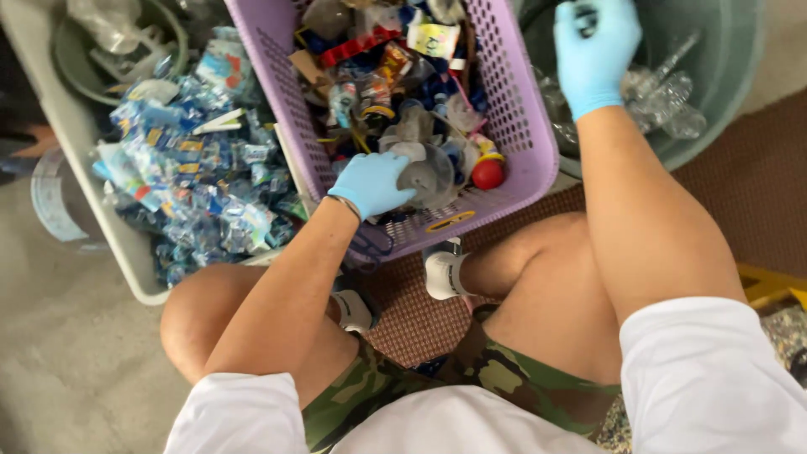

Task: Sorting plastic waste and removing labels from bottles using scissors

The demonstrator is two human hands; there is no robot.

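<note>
The left hand (372, 183), in a thin blue glove, is curling its fingers around a clear plastic cup (429, 172) lying at the near end of the lilac basket (521, 126), whose perforated walls are holding mixed, crumpled packaging and a red cap (487, 174). The right hand (595, 50), gloved alike, is closing its fingers on a small dark object (586, 17), too hidden to identify, above the round green bin (731, 76) of clear bottles. A grey tub (101, 210) of crushed bottles is sitting left of the basket.
</note>
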